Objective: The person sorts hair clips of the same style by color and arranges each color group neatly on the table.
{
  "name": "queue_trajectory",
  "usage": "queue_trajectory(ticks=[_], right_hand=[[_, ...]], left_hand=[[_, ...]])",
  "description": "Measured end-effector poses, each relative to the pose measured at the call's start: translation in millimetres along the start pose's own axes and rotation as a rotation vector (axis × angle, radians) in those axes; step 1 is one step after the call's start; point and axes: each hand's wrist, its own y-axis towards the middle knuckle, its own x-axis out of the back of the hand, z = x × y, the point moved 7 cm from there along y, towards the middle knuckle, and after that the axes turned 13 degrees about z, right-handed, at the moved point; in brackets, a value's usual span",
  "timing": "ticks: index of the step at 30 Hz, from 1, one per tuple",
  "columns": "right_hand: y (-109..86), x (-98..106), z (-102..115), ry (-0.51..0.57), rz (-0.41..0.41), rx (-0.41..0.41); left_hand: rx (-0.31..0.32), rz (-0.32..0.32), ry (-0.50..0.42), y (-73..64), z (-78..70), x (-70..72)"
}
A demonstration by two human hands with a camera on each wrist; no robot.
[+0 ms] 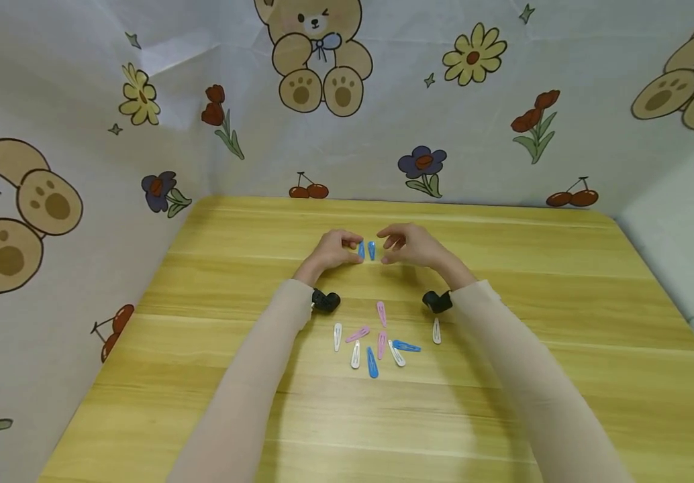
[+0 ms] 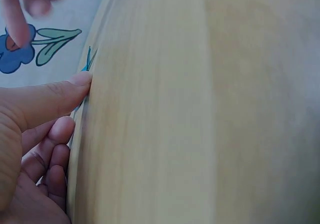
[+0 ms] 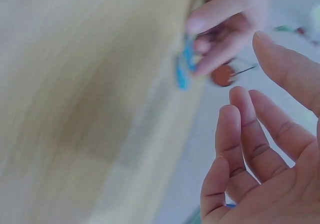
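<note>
At the far part of the table, my left hand (image 1: 336, 249) pinches a blue snap hair clip (image 1: 361, 250) between thumb and fingers. Just right of it lies a second blue hair clip (image 1: 372, 251), roughly parallel to the first. My right hand (image 1: 409, 245) hovers to the right of this pair, holding nothing; in the right wrist view its fingers (image 3: 257, 151) are spread and relaxed. The left wrist view shows the left thumb (image 2: 60, 98) against the blue clip, most of which the hand hides.
Nearer the body lie several more hair clips: pink clips (image 1: 381, 313), white clips (image 1: 337, 337) and blue clips (image 1: 372, 362), some touching. One white clip (image 1: 436, 331) sits apart under the right wrist. A patterned cloth (image 1: 383, 134) stands behind the wooden table (image 1: 564, 282).
</note>
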Motion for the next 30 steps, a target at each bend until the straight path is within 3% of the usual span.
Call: queue_trajectory(ticks=[6,14,21,30], right_hand=[[-53.4,-3.4,11.6,-0.037,-0.076,0.089],[-108.8,-34.5,0.5,-0.011,-0.089,0.148],[-125.9,-62.4,-5.8,-0.006,0.009,0.154],[-130.7,-79.2,-12.5,-0.024,0.068,0.111]], left_hand=[[0.005,0.008,-0.003,-1.1,-3.3,-1.2],[-0.012,-0.014,0.021,-1.1,-4.6,0.8],[-0.01,-0.022,0.025,-0.4,-2.6,1.4],[-0.004,-0.013,0.021,0.1,-0.9,-0.7]])
